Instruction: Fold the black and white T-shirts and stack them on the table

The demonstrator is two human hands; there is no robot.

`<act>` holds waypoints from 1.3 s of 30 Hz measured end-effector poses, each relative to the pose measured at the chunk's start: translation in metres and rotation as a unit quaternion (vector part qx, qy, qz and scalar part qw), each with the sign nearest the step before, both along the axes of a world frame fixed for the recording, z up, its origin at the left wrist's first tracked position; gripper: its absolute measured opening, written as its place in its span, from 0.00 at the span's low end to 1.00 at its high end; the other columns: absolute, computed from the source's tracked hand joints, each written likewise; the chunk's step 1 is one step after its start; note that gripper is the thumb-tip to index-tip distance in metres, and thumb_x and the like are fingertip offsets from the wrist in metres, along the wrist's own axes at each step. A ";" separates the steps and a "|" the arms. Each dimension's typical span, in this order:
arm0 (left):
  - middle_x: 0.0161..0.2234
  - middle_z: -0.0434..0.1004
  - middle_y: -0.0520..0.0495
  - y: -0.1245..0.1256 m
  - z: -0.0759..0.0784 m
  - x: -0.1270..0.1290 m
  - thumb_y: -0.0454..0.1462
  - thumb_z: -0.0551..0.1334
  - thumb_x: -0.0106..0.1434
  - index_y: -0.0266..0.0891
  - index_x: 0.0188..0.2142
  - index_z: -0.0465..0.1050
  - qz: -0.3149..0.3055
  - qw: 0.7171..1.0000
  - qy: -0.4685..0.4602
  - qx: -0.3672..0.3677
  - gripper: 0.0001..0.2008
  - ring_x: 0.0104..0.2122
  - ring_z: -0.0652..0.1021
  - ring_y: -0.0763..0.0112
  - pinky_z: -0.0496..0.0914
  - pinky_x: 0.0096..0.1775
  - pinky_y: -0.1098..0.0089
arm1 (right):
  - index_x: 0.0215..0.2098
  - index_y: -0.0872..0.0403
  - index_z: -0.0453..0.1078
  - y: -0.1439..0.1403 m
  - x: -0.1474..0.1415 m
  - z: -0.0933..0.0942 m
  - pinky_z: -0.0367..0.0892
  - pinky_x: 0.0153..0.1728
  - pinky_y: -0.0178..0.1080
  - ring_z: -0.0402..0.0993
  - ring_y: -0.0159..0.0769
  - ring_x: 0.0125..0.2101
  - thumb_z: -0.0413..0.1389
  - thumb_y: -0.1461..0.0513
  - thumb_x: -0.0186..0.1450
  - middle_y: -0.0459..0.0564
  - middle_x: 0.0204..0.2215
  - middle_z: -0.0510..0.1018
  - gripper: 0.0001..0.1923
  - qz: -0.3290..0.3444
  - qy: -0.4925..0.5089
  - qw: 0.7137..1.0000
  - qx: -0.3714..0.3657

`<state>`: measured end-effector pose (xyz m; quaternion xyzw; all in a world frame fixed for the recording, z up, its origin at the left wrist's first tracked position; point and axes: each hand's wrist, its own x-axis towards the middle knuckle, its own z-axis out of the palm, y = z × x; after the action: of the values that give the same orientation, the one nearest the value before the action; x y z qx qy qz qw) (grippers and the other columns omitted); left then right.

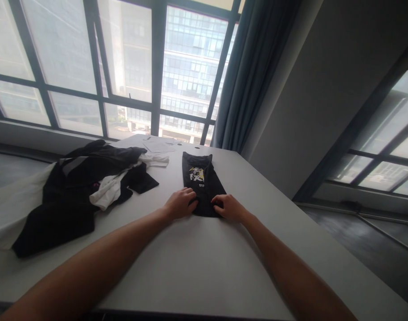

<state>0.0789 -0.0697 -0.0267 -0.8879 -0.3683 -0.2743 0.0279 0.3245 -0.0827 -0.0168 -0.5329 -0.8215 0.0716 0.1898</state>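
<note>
White table (204, 258) | garment heap (79, 178), nine o'clock | folded black garment (204, 183): left hand (181, 203), right hand (231, 207) at six-o'clock corners, seemingly keeping it flat | pinching or pressing: can't tell

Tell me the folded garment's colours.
The garment is black, its print white and yellow (head view).

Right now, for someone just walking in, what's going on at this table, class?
A person's left hand and right hand are at the near end of a folded black garment on a white table. Its print faces up. Left of it lies a loose heap of black and white clothes; papers lie toward the windows.
</note>
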 end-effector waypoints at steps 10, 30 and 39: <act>0.36 0.78 0.44 0.004 -0.001 -0.002 0.38 0.55 0.68 0.39 0.38 0.73 -0.038 0.997 0.015 -0.060 0.09 0.38 0.77 0.64 0.69 0.39 0.69 | 0.59 0.52 0.68 0.000 0.002 -0.004 0.60 0.59 0.50 0.66 0.48 0.57 0.60 0.44 0.59 0.57 0.58 0.69 0.35 0.056 0.007 0.998 0.027; 0.21 0.69 0.52 0.001 0.026 -0.080 0.39 0.56 0.59 0.39 0.23 0.64 0.078 0.981 -0.138 -0.114 0.10 0.22 0.69 0.72 0.61 0.27 0.71 | 0.50 0.50 0.73 0.056 -0.079 0.033 0.67 0.39 0.36 0.76 0.39 0.40 0.58 0.57 0.63 0.50 0.42 0.79 0.17 0.001 -0.129 0.991 0.027; 0.24 0.68 0.52 -0.012 0.038 -0.084 0.37 0.55 0.60 0.40 0.24 0.61 0.038 0.971 -0.233 -0.039 0.09 0.24 0.70 0.73 0.64 0.29 0.72 | 0.52 0.46 0.72 0.114 -0.132 0.023 0.69 0.43 0.40 0.74 0.40 0.44 0.59 0.60 0.61 0.51 0.49 0.72 0.20 0.068 -0.171 0.979 0.084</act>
<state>-0.0048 -0.0813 0.0113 -0.7856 -0.4083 -0.4574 -0.0830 0.1926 0.0316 0.0059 -0.4625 -0.8792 -0.0770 0.0852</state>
